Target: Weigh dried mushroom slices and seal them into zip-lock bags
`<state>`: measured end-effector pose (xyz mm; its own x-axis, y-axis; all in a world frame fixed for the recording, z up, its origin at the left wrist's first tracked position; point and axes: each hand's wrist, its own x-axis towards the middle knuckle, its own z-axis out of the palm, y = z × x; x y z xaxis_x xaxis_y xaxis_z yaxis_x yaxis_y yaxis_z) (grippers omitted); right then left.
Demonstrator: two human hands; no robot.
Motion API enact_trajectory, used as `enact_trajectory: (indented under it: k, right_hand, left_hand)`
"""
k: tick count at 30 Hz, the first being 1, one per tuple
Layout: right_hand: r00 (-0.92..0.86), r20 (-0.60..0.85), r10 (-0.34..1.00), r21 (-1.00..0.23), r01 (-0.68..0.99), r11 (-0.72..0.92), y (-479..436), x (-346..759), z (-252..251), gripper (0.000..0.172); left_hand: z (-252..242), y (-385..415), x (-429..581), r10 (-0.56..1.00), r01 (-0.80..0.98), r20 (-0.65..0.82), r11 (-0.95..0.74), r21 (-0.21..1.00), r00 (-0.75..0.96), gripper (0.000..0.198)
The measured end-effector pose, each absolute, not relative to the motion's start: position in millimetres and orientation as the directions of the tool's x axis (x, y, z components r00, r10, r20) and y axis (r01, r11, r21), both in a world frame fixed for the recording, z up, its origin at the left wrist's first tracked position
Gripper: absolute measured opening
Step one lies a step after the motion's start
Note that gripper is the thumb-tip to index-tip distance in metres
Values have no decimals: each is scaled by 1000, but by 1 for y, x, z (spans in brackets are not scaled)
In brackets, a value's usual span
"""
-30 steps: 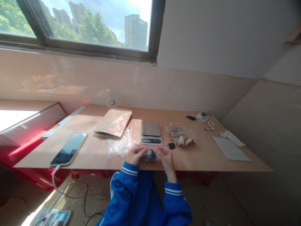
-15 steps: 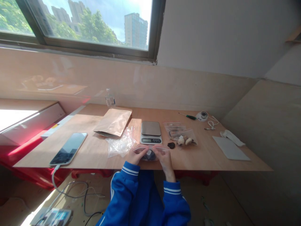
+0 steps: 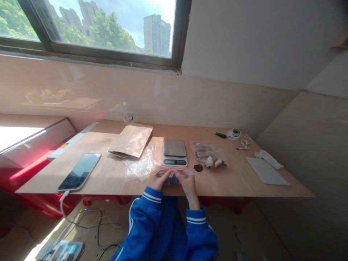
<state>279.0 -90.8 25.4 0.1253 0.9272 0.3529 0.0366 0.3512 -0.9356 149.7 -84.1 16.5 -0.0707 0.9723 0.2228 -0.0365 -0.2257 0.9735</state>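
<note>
Both my hands pinch the top edge of a clear zip bag [image 3: 172,180] at the table's front edge. Dark pieces and a small white label show inside it. My left hand [image 3: 157,178] grips the bag's rim left of centre. Close beside it, my right hand [image 3: 186,180] pinches the same rim, fingertips near the middle. Just beyond the bag stands a kitchen scale [image 3: 174,150] with a steel plate. A dark, flat piece [image 3: 198,168] lies right of my right hand. Crumpled clear plastic bags [image 3: 140,166] lie to the left of my left hand.
At the right are zip bags with pale mushroom-like pieces [image 3: 214,162], a screwdriver [image 3: 220,135], a dome camera [image 3: 233,134] and a white sheet [image 3: 266,171]. Leftward lie a brown pouch [image 3: 132,140], a plugged-in phone [image 3: 79,172] and, behind, a bottle [image 3: 127,113].
My right hand has shifted slightly left along the bag's rim, closer to my left hand. The scale and the other things on the table have not moved.
</note>
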Motion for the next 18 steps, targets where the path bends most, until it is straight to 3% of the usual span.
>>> enact_trajectory:
  k: [11, 18]
  right_hand:
    - [192, 341, 920, -939, 16, 344, -95, 269, 30, 18]
    - [219, 281, 934, -955, -37, 296, -98, 269, 29, 21]
  left_hand:
    - [25, -89, 156, 962, -25, 208, -216, 976, -177, 25]
    - [26, -88, 156, 976, -95, 182, -194, 976, -121, 27]
